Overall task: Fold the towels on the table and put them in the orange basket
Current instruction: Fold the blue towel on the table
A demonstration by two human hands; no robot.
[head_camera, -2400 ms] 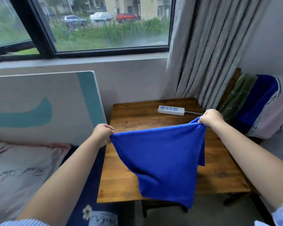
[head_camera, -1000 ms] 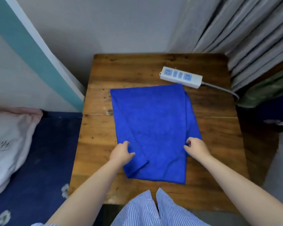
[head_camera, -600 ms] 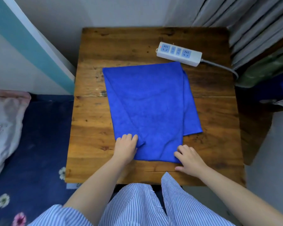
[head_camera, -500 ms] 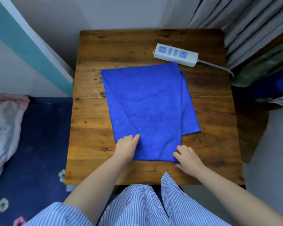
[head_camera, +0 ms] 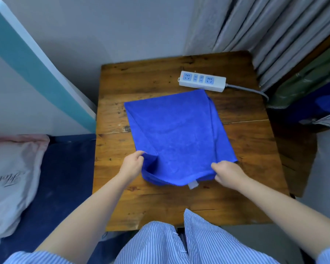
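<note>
Both hands pinch the near corners of the blue towel, raising its near edge.

Left hand and right hand each grip 1 corner, presumably to fold it toward the far edge. It lies mid-table, near a power strip; no basket shows.

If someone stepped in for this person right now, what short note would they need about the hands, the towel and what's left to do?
Left hand pinches the near left corner of the blue microfibre towel; right hand grips its near right corner.
The towel lies on the wooden table, already doubled, its near edge lifted off the wood.
The far edge lies close to the white power strip.
Left: finish folding, then put it in the orange basket, which is out of view.
</note>
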